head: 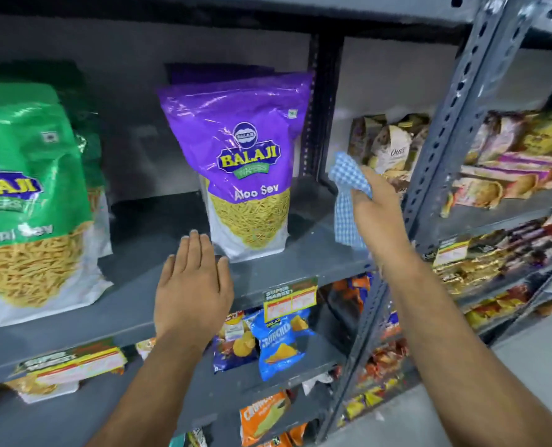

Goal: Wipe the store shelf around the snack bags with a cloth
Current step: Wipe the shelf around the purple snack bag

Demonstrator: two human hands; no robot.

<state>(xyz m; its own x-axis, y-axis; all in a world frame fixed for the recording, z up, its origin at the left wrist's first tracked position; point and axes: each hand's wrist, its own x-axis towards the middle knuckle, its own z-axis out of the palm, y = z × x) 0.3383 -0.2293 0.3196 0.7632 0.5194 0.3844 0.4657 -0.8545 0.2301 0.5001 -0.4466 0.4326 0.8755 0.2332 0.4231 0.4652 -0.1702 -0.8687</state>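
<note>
The cloth is blue and white in a small check. The shelf is dark grey, as is the upright post beside it. One snack bag is purple on top and white below, with a panel of yellow strands and a blue and yellow logo (its lettering is white). The bag at the left is green over white, with the same yellow strands. A small bag lower down is bright blue, and another is orange.
</note>
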